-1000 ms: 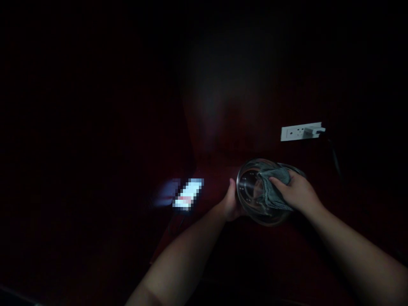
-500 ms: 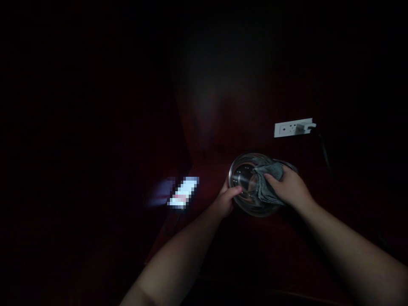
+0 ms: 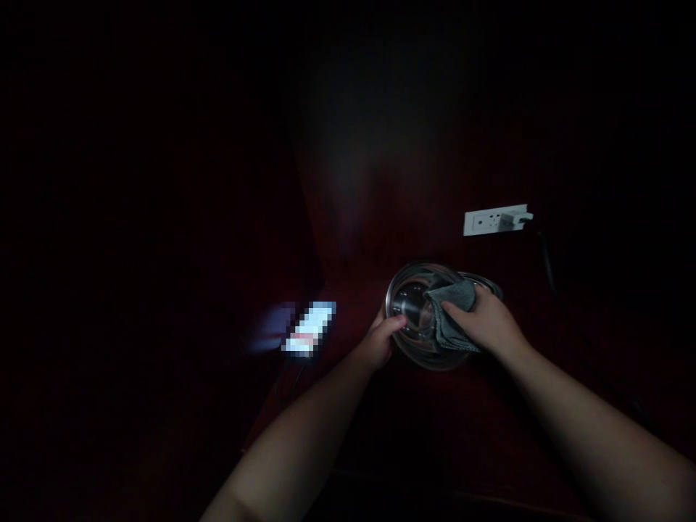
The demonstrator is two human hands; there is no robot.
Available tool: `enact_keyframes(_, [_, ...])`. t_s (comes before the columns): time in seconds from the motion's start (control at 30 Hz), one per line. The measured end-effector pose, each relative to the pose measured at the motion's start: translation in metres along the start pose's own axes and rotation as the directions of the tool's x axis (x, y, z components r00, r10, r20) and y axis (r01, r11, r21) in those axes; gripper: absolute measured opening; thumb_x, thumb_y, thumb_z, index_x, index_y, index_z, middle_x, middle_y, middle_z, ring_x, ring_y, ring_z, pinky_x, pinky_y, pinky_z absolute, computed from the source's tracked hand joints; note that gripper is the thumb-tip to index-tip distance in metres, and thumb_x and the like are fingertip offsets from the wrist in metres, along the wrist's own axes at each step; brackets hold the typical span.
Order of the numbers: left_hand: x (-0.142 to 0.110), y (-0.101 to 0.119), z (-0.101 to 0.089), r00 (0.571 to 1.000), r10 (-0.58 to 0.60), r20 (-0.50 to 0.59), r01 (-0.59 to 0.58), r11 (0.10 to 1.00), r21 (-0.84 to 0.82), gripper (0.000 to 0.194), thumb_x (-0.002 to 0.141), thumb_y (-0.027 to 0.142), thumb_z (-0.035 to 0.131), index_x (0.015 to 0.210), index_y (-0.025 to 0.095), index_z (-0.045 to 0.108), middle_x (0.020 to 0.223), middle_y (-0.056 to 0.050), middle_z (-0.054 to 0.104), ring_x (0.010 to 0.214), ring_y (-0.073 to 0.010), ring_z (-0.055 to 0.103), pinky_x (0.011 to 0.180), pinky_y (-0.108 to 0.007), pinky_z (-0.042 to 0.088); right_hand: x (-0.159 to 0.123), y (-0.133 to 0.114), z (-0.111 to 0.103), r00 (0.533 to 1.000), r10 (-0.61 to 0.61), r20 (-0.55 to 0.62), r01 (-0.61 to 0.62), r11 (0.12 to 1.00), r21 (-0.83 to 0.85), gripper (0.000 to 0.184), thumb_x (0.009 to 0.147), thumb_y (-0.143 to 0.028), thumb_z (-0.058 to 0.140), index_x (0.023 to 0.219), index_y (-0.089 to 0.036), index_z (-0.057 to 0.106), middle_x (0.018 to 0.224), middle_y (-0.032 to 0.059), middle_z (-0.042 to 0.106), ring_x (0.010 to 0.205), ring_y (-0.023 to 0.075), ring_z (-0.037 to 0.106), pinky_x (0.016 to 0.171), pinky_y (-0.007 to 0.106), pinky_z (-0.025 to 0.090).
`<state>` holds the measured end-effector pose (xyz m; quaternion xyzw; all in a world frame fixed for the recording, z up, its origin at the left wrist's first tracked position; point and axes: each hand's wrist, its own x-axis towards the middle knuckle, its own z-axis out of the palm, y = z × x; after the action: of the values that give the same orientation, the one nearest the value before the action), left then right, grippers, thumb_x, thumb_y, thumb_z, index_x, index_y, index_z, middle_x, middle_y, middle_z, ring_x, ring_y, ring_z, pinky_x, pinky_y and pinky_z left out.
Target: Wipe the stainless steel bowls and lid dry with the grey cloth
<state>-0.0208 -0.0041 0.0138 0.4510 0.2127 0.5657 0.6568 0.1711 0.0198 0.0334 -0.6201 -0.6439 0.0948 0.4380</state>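
A shiny round metal bowl is tilted so that its inside faces me. My left hand grips its left rim, thumb over the edge and the other fingers hidden behind. In my right hand is a folded grey-green cloth, pinched under the thumb and lying over the bowl's right inner side and rim. Another curved shiny rim shows behind my right hand; I cannot tell what it belongs to.
A phone with a lit, blurred-out screen lies left of the bowl on a dark red surface, a cable near it. On the wall behind, a white socket plate holds a plug with a dark cord. Most surroundings are dark.
The whole view has shifted slightly, so bowl, hands and socket sit a little further left. Both hands keep their hold, and the cloth stays at the bowl's right side.
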Motion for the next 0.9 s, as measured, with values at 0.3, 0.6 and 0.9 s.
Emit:
enact_keyframes(0.3, [0.0001, 0.0006, 0.0011, 0.998, 0.020, 0.051, -0.021, 1.000, 0.005, 0.063, 0.060, 0.034, 0.073, 0.118, 0.015, 0.055, 0.110, -0.011, 0.068, 0.110, -0.0308, 0.059, 0.094, -0.042, 0.043, 0.0006, 0.0036, 0.0023, 1.000, 0.013, 0.017, -0.014, 0.999, 0.029, 0.044, 0.073, -0.050, 0.060, 0.101, -0.016, 0.063, 0.094, 0.0117, 0.070, 0.087, 0.0237, 0.066, 0.078, 0.035, 0.050])
enact_keyframes(0.6, [0.0012, 0.0019, 0.0004, 0.997, 0.021, 0.073, -0.024, 0.999, 0.038, 0.056, 0.061, 0.034, 0.071, 0.113, 0.015, 0.058, 0.115, -0.011, 0.066, 0.113, -0.0310, 0.057, 0.095, -0.042, 0.042, 0.0017, 0.0055, 0.0019, 1.000, 0.010, 0.025, -0.010, 1.000, 0.004, 0.047, 0.073, -0.047, 0.060, 0.107, -0.015, 0.062, 0.097, 0.0123, 0.069, 0.090, 0.0243, 0.065, 0.080, 0.035, 0.050])
enact_keyframes(0.9, [0.0006, 0.0023, 0.0011, 0.999, -0.008, 0.033, 0.007, 0.999, 0.033, 0.057, 0.059, 0.034, 0.072, 0.112, 0.015, 0.059, 0.114, -0.011, 0.066, 0.108, -0.0313, 0.060, 0.092, -0.042, 0.044, -0.0002, 0.0000, -0.0014, 1.000, 0.006, 0.010, -0.006, 1.000, -0.013, 0.043, 0.076, -0.048, 0.056, 0.101, -0.014, 0.064, 0.093, 0.0122, 0.069, 0.086, 0.0247, 0.065, 0.076, 0.035, 0.049])
